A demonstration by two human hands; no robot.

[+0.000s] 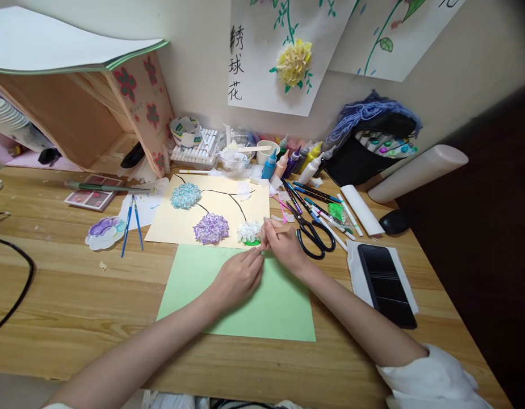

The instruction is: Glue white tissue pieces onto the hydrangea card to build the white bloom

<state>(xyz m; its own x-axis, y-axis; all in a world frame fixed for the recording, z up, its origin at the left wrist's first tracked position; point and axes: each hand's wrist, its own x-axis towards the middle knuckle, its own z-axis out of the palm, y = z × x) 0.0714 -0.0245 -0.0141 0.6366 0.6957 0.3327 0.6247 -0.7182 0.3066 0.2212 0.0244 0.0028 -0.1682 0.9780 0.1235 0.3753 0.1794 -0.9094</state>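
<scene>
My right hand (281, 244) is closed around a flat wooden stick (283, 229), its tip beside the white paper flower (248, 231). Green paint (250, 242) shows along that flower's lower edge. My left hand (239, 275) rests on the light green sheet (279, 318), fingers pressed together, the fingertips close to my right hand; whatever they pinch is too small to make out. The flower sits on a cream sheet (168, 218), which also bears a purple paper flower (211, 228), a blue one (185, 195) and drawn dark branches.
Right of the sheets lie black-handled scissors (315, 236), several pens (317, 199) and a phone (385, 281). Paint bottles (292, 163) and a tape roll (185, 132) stand behind. At left are a paint palette (104, 233), two brushes (132, 224) and a cardboard box (138, 113).
</scene>
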